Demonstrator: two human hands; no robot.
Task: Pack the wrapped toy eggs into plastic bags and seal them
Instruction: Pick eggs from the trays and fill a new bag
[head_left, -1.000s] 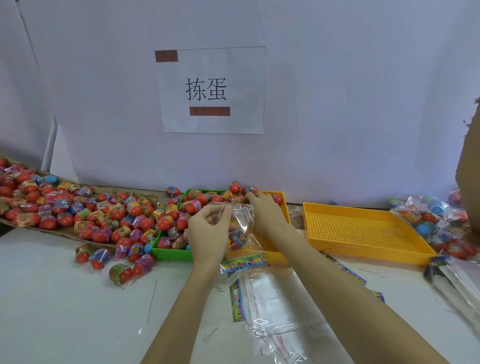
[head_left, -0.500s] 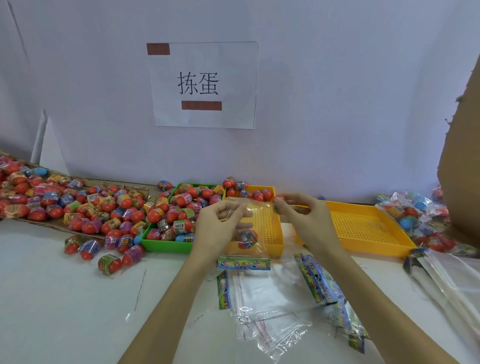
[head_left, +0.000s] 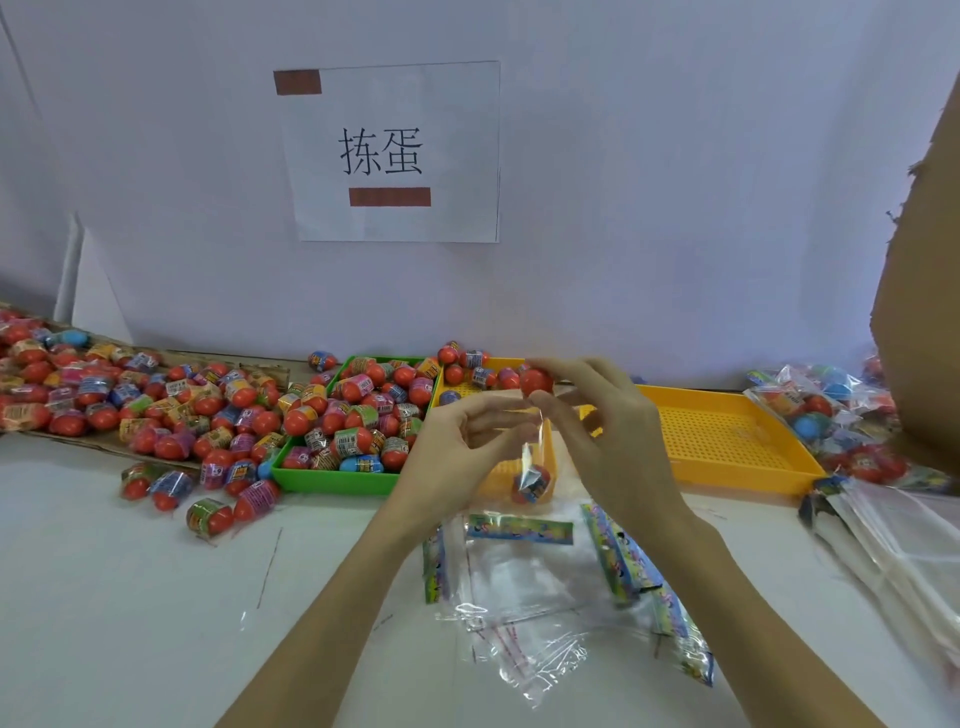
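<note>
My left hand (head_left: 457, 447) and my right hand (head_left: 602, 431) pinch the top of a small clear plastic bag (head_left: 537, 447) held above the table. One wrapped toy egg (head_left: 531, 483) hangs in the bottom of that bag. A red egg (head_left: 535, 382) shows just beyond my right fingertips; I cannot tell whether the hand touches it. Many wrapped eggs fill a green tray (head_left: 332, 480) and lie in a heap (head_left: 156, 405) to the left. Empty clear bags with colourful header strips (head_left: 519, 530) lie on the table under my hands.
Two yellow perforated trays sit behind my hands, one partly hidden (head_left: 493, 374), one to the right (head_left: 727, 447). Packed bags of eggs (head_left: 831, 415) pile at the far right by a brown cardboard edge (head_left: 924, 312). A stack of clear bags (head_left: 893, 545) lies at right.
My hands have come close together at the bag's top, and the bag now hangs narrower with the egg at its bottom. The view has shifted slightly.
</note>
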